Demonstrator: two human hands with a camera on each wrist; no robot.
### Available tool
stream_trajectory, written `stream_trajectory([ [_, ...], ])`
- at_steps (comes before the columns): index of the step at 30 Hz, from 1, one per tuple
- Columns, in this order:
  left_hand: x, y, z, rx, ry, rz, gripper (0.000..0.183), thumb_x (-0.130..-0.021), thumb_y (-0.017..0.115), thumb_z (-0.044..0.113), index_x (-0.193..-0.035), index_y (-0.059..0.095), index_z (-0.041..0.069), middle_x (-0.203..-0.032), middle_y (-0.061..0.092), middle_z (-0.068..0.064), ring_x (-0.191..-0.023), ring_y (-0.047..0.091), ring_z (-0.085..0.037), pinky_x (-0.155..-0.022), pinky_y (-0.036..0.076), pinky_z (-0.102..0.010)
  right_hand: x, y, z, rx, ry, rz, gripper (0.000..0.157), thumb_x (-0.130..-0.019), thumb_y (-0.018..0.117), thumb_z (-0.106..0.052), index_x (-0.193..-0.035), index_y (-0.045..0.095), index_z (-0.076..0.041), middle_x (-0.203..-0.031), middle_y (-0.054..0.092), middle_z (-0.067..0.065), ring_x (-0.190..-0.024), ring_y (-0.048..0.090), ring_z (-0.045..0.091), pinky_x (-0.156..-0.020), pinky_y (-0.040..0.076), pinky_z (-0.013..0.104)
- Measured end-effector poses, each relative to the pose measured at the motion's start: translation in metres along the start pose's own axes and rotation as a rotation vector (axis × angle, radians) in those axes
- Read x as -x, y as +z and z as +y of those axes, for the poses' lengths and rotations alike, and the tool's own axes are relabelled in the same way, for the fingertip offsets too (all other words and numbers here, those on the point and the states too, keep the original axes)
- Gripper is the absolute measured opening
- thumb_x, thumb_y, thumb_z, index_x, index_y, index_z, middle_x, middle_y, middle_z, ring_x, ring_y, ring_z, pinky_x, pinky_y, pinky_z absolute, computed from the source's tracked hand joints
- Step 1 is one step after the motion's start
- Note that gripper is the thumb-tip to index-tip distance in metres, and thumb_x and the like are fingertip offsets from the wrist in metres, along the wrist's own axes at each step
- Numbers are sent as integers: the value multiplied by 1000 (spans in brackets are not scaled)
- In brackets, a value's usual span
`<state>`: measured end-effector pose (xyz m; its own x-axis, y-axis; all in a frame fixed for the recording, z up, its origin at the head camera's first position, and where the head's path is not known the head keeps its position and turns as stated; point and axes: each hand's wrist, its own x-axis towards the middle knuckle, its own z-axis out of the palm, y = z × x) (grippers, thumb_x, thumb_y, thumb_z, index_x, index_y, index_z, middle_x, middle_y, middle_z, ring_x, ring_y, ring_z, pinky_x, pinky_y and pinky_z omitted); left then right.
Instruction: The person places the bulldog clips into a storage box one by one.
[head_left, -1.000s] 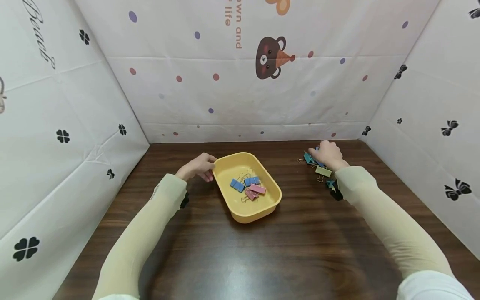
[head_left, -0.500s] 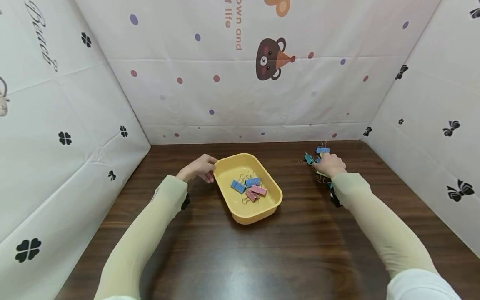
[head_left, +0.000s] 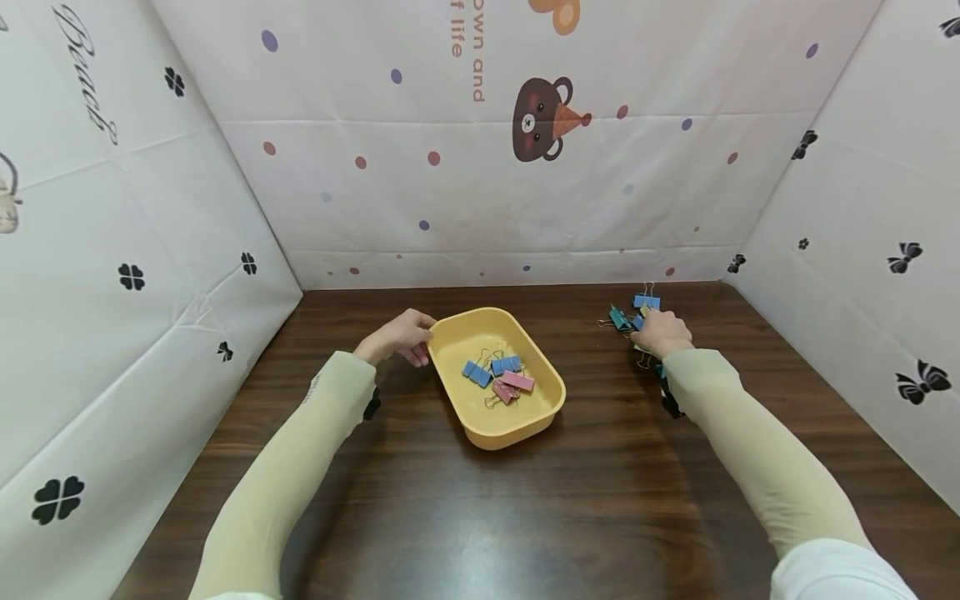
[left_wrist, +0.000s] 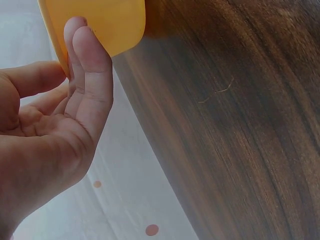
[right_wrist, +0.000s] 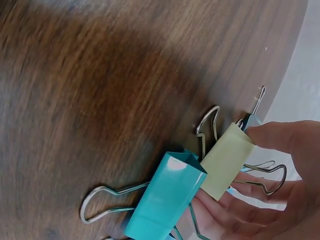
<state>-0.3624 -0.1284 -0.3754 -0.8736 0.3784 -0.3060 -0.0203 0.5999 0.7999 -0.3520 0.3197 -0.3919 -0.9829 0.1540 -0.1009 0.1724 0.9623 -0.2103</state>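
Observation:
My left hand [head_left: 400, 336] pinches the far left corner of the yellow plastic basin [head_left: 555, 392], thumb on one side of the rim and fingers on the other. Inside the basin lie blue binder clips [head_left: 477, 373] and pink binder clips [head_left: 517, 381]. At the far right, my right hand [head_left: 662, 334] reaches down into a loose group of binder clips. In the right wrist view it grips a pale yellow binder clip [right_wrist: 228, 159], the thumb at one end and the other fingers curled behind. A teal binder clip [right_wrist: 166, 197] lies right beside that one.
Around the right hand are more clips, including a blue binder clip [head_left: 647, 302] behind it and a teal binder clip [head_left: 618, 319] to its left. The dark wooden table [head_left: 480, 517] ends at white printed sheets [head_left: 420, 192] at the back and both sides.
My right hand has drawn back slightly toward me, uncovering the blue clip at the back and covering the yellow one. The left hand stays at the basin's corner.

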Motion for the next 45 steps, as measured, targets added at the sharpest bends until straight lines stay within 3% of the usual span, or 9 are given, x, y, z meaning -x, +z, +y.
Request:
stream_trajectory([
  [17,0,0,0,3,-1,4,41,-98,40,4,-138,47,-2,-70,60,-7,-52,62,-14,-56,58,-30,3,-10,-7,-21,-52,51,38,-90,58,-29,-103,62,6,-98,61,31,-72,59,35,-50,42,35],
  [24,-1,0,-1,0,-1,4,41,-98,40,4,-137,48,-2,-70,59,-7,-52,62,-14,-55,58,-30,4,-16,-18,-23,-66,75,30,-90,57,-29,-76,57,-2,-72,56,15,-59,53,26,-46,37,32],
  [31,0,1,-1,-5,3,-1,41,-98,40,4,-138,48,-2,-70,60,-7,-52,62,-14,-56,59,-31,10,-23,-35,-26,-108,81,30,-91,57,-29,-84,55,-1,-72,54,13,-59,51,24,-47,36,31],
  [38,1,0,0,-9,1,-3,41,-98,40,5,-139,47,-2,-71,60,-7,-52,62,-14,-56,59,-31,12,-28,-50,-19,-133,94,32,-91,55,-29,-69,47,-8,-57,42,3,-52,47,20,-45,33,29],
  [41,2,0,0,-15,4,-4,42,-98,40,5,-139,46,-2,-71,61,-7,-52,62,-14,-58,59,-33,14,-31,-56,-14,-146,122,33,-89,56,-31,-66,47,-9,-61,50,7,-57,54,25,-46,39,34],
  [45,2,0,1,-20,8,1,42,-98,40,5,-139,46,-3,-72,61,-7,-52,62,-14,-60,60,-35,16,-34,-64,4,-181,152,29,-87,57,-31,-74,55,-5,-73,62,15,-65,61,32,-52,47,40],
])
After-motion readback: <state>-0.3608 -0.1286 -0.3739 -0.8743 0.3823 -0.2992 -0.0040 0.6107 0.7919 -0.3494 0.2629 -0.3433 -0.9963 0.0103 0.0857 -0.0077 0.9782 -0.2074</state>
